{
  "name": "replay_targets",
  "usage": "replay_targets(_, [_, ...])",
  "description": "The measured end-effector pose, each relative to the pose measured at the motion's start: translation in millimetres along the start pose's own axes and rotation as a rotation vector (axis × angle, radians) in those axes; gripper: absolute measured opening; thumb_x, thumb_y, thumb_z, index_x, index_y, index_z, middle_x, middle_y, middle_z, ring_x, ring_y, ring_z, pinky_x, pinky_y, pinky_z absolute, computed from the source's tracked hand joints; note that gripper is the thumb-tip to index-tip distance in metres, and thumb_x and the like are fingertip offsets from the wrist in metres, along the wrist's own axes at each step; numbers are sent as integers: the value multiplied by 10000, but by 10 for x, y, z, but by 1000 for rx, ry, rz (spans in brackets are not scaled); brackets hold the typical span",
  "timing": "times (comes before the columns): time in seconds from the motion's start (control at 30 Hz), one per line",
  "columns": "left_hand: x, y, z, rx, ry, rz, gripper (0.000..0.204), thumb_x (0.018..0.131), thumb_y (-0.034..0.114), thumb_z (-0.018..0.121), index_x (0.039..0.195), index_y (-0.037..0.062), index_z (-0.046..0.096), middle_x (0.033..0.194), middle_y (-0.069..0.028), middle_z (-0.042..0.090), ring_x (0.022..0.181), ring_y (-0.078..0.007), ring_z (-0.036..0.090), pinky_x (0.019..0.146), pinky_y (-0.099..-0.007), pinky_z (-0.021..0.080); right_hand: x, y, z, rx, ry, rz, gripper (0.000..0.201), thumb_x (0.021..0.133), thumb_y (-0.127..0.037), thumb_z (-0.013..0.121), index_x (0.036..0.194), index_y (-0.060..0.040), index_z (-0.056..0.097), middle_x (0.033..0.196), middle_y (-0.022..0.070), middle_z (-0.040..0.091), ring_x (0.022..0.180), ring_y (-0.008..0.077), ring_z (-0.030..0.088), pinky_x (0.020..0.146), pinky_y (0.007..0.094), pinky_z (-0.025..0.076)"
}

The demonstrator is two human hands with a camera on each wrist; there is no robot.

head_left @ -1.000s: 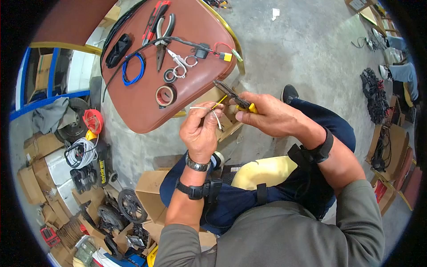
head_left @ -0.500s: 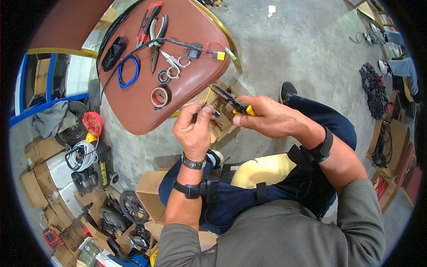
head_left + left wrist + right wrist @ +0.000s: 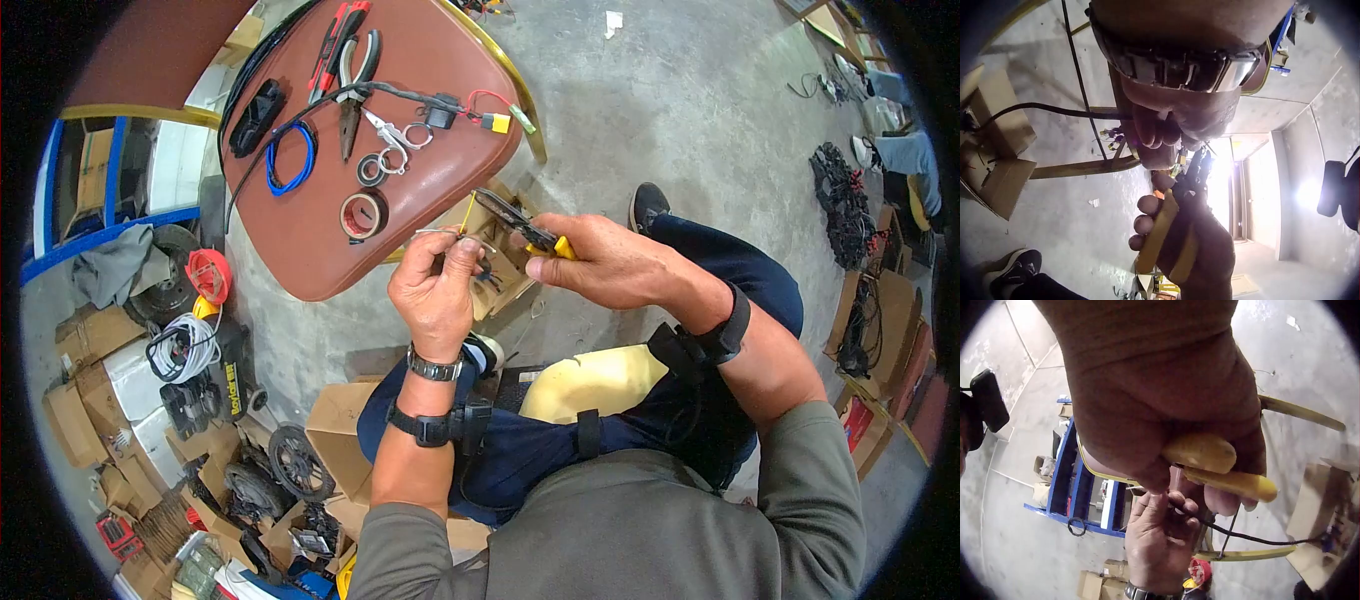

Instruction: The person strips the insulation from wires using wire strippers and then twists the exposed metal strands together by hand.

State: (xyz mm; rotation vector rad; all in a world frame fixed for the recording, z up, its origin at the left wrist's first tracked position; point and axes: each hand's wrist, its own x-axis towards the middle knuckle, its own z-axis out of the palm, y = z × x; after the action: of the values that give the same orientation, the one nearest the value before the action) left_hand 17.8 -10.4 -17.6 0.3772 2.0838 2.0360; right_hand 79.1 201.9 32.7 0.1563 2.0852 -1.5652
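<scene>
Between thumb and fingers, my left hand (image 3: pixel 437 290) pinches the end of a black cable (image 3: pixel 1047 106). A thin yellow wire (image 3: pixel 467 212) stands up from that grip, and a pale wire (image 3: pixel 430 233) sticks out to the left. My right hand (image 3: pixel 600 258) grips wire strippers (image 3: pixel 515 218) by their yellow handles (image 3: pixel 1229 481). Their dark jaws point up and left, the tip right at the upper end of the yellow wire. In the left wrist view the strippers' jaws reach close to the left fingertips, which hide the cable end.
A brown chair seat (image 3: pixel 420 215) ahead bears long-nose pliers (image 3: pixel 350 110), a red utility knife (image 3: pixel 335 55), scissors (image 3: pixel 385 135), tape rolls, blue wire (image 3: pixel 290 160) and a cable with a yellow connector (image 3: pixel 495 122). Cardboard boxes (image 3: pixel 340 425) and wheels (image 3: pixel 300 462) crowd the left floor.
My left hand has shifted slightly left. The yellow wire has swung from slanting right to nearly upright, its end now at the strippers' tip. The last half second shows almost no movement.
</scene>
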Motion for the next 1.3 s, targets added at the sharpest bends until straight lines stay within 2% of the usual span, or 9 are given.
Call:
replay_targets(0.03, [-1, -1, -1, 9, -4, 6, 102, 921, 7, 697, 999, -28, 641, 965, -102, 669, 776, -177, 687, 627, -283, 577, -5, -19, -9, -12, -11, 17, 462, 974, -317, 617, 1250, 51, 575, 948, 276, 680, 922, 379, 675, 803, 450, 513])
replay_targets(0.23, [-11, -7, -9, 19, -23, -5, 105, 921, 15, 702, 999, -23, 643, 951, -90, 671, 779, -164, 687, 636, -277, 576, -13, 6, 12, -101, 19, -26, 459, 971, -309, 621, 1256, 46, 565, 981, 299, 672, 968, 440, 658, 808, 471, 510])
replay_targets(0.43, [-18, -6, -3, 27, -48, -4, 111, 922, 16, 701, 1001, -31, 639, 951, -93, 669, 780, -162, 687, 652, -283, 583, -26, 62, 83, -219, 95, -123, 399, 941, -266, 646, 1195, 32, 567, 957, 261, 676, 966, 463, 638, 801, 499, 507])
replay_targets(0.63, [-34, -55, -12, 1, -77, 27, 115, 913, -10, 698, 999, -48, 632, 1012, -129, 661, 790, -173, 684, 662, -285, 585, -5, 172, 159, -375, 236, -318, 274, 916, -199, 647, 1089, -3, 566, 938, 213, 655, 928, 426, 640, 786, 511, 511])
replay_targets(0.77, [-32, 23, 25, 20, -67, 54, 99, 884, -22, 731, 952, -40, 661, 1008, -105, 671, 784, -110, 617, 676, -240, 523, -17, 175, 179, -484, 295, -329, 288, 877, -156, 656, 1103, -9, 557, 922, 184, 652, 920, 395, 650, 788, 494, 522])
replay_targets(0.87, [-38, -35, -2, 23, -88, 81, 128, 877, -15, 742, 982, -36, 672, 1021, -111, 682, 826, -118, 622, 718, -251, 527, -19, 219, 187, -570, 353, -364, 308, 848, -116, 646, 1120, -11, 550, 911, 165, 644, 891, 372, 652, 773, 481, 524])
replay_targets(0.97, [-57, -60, -29, 23, -103, 70, 133, 900, 19, 729, 990, -50, 659, 1040, -143, 681, 822, -172, 667, 734, -296, 564, -5, 253, 192, -637, 398, -406, 306, 840, -94, 620, 1126, -13, 546, 895, 149, 627, 857, 352, 644, 752, 468, 521])
replay_targets(1.3, [-46, 22, 0, 30, -131, 83, 183, 850, -26, 762, 1020, -26, 695, 1057, -128, 699, 913, -149, 656, 804, -271, 537, -27, 227, 167, -726, 416, -436, 304, 854, -91, 576, 1145, -17, 527, 873, 115, 597, 844, 306, 623, 764, 424, 505])
